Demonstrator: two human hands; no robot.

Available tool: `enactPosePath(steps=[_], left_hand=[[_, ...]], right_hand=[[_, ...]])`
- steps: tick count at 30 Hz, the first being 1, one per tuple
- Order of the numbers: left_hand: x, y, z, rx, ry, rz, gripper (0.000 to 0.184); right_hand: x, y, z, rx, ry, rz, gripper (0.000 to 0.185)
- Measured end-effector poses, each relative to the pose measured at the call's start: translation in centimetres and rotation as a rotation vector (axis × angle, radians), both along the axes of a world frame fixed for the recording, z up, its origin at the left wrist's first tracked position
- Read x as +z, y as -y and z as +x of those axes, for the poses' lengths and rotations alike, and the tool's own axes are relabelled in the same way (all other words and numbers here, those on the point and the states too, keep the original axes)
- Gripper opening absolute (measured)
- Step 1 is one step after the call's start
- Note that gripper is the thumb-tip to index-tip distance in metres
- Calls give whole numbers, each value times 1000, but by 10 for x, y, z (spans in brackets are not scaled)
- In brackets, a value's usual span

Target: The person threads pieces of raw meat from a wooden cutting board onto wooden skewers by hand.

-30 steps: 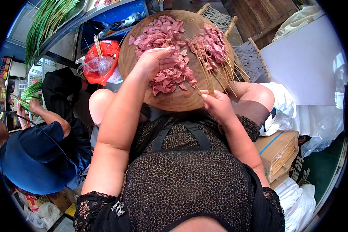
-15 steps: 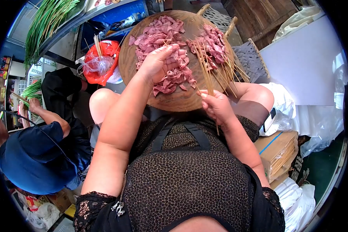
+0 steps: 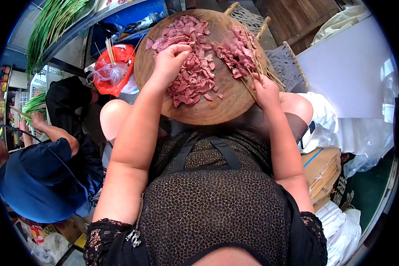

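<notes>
Pieces of raw meat (image 3: 193,80) lie in a long heap on the round wooden board (image 3: 164,111). Over the heap's left side is my left hand (image 3: 169,62), its fingers curled together; anything between them is too small to make out. My right hand (image 3: 265,88) is closed around thin wooden skewers (image 3: 249,88) at the board's right edge. The skewers point up toward a pile of skewered meat (image 3: 240,51) on the right part of the board, where the upper skewers are blurred.
A red bag (image 3: 115,71) with upright sticks stands left of the board. A person (image 3: 44,173) sits at the left, near green stalks (image 3: 34,105). A woven chair (image 3: 286,66) is behind the board, and a cardboard box (image 3: 321,170) stands at the right.
My right hand has moved right and up with the skewers, from the board's front edge to the skewered pile. My left hand has lifted slightly back and left, and its fingers have curled in.
</notes>
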State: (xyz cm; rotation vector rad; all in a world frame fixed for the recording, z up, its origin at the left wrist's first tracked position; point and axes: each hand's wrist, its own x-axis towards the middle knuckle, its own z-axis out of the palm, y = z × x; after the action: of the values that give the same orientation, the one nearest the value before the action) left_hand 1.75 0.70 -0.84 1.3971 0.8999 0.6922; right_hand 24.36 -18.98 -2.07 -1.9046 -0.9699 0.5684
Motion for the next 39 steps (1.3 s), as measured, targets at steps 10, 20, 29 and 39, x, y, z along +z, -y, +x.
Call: enactPosePath(steps=[10,20,29,39], left_hand=[[-27,35,27,-378,-505,1260,25],[-3,13,9,-140,-323,382,17],[-5,3,-7,30,99,-323,20],[5,10,-3,16,359,-414,19]], right_hand=[[16,30,-15,60,611,276,20],[32,38,-57,105,-812,3,24],[20,22,-71,206,-763,-165,17],[24,10,-88,145,-875,-10,17]])
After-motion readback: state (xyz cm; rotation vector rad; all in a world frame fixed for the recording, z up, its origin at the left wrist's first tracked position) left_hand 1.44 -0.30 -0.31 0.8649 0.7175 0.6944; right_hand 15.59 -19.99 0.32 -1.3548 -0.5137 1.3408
